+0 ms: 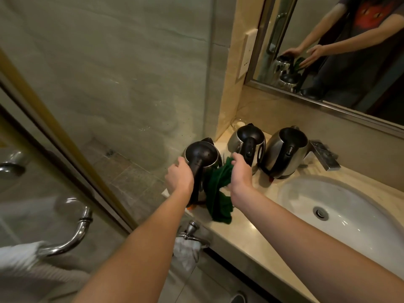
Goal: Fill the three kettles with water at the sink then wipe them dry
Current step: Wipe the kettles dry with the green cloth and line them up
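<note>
The left kettle point(203, 156) is stood at the left end of the counter point(244, 228) and is gripped near its handle by the curled fingers of the left hand point(179, 178). A green cloth point(218, 193) is held against it in the curled fingers of the right hand point(240, 174). The middle kettle point(249, 138) and the right kettle point(286, 149) are stood left of the sink point(341, 215).

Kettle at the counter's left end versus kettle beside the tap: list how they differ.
The left kettle is held at its handle by the left hand; the right kettle stands untouched. The green cloth in the right hand hangs against the left kettle; none touches the right kettle. Both are upright, steel-bodied, with black lids and handles.
</note>
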Demonstrator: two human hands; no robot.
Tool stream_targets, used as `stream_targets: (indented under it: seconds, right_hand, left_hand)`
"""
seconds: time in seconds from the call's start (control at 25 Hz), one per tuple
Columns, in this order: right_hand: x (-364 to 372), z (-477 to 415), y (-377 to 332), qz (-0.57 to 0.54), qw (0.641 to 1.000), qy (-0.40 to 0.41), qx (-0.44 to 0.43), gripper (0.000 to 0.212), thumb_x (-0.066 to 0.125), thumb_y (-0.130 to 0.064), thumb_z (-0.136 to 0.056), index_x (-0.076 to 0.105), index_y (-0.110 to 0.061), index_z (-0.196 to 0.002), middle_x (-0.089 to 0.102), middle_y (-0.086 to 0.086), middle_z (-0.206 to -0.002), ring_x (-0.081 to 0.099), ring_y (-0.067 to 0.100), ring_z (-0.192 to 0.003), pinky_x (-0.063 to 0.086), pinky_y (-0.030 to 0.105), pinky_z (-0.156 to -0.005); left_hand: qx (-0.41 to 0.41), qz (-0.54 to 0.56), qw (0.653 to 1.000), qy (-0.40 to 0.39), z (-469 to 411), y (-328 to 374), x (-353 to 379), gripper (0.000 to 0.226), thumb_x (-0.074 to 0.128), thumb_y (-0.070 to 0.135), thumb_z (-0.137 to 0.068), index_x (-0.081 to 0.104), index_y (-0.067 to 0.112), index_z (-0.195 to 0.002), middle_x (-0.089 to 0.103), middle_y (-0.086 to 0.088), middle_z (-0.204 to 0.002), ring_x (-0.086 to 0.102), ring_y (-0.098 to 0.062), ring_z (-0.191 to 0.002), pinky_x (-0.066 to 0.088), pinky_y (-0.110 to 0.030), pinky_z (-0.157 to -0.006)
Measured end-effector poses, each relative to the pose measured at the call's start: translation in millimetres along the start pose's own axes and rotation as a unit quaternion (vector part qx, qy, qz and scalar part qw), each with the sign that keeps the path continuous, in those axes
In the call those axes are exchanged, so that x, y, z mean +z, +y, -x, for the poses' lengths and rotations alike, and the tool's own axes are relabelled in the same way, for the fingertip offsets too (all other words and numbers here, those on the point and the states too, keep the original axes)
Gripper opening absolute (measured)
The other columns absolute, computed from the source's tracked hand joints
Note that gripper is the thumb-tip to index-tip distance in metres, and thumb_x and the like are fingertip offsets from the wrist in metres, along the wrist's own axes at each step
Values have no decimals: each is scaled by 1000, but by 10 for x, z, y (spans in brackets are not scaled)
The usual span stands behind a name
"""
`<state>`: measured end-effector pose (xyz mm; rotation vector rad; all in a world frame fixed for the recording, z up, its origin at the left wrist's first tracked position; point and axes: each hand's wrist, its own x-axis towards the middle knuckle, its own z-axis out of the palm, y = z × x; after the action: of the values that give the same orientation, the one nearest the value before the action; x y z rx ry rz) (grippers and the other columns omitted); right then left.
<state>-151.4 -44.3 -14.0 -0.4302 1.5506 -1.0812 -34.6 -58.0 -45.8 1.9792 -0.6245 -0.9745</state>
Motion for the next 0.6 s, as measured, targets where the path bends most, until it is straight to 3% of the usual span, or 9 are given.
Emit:
stream_targets:
  seconds: [0.12, 0.24, 0.32, 0.44, 0.52, 0.6]
  right_hand:
    - [239, 46, -35, -19, 999, -23, 30, 25, 45, -44, -95, 53, -21, -89, 58, 3, -94, 49, 18, -85, 36, 41, -96]
    - [427, 107, -81, -46, 997, -26, 49, 27, 44, -45, -97, 48, -20, -90, 50, -1, -84, 44, 17, -84, 34, 37, -88]
    - [533, 72, -48, -35, 998, -26, 35, 33, 44, -53, -93, 56, -23, -98, 57, 1, -97, 48, 17, -86, 35, 36, -90]
    - [681, -59, 53, -10, 1000, 6, 20, 80, 42, -72, -76, 45, -24, -140, 42, -1, -142, 42, 22, -124, 33, 44, -108]
    - [762, -174, 137, -19, 999, 23, 17, 99, 38, -82, -62, 42, -26, -144, 39, -3, -148, 41, 23, -129, 33, 49, -109]
    - [782, -279, 224, -7, 999, 40, 6, 107, 31, -86, -53, 43, -27, -142, 46, 1, -143, 46, 26, -124, 37, 51, -105]
  left_hand:
    - [1, 17, 1000, 26, 63, -9, 14, 53, 36, 45, -98, 66, 2, -106, 60, -15, -103, 49, -28, -89, 41, -33, -84]
    - [18, -42, 998, 44, 176, 11, 12, 51, 34, 43, -102, 63, 4, -118, 62, -20, -115, 53, -34, -99, 27, -34, -77]
    - [36, -71, 996, 49, 176, -18, 11, 48, 32, 39, -103, 63, 6, -117, 64, -19, -117, 55, -34, -101, 26, -34, -76]
    - [65, -37, 995, 70, 143, -106, 51, 41, 34, 31, -104, 65, 5, -94, 59, -8, -82, 49, -26, -77, 29, -32, -67]
    - [80, -16, 993, 80, 137, -128, 74, 44, 35, 32, -104, 62, 6, -80, 50, 2, -64, 49, -19, -62, 29, -32, -56]
    - [88, 2, 992, 87, 118, -156, 87, 47, 36, 35, -103, 62, 7, -76, 51, 2, -61, 49, -15, -58, 32, -30, -54]
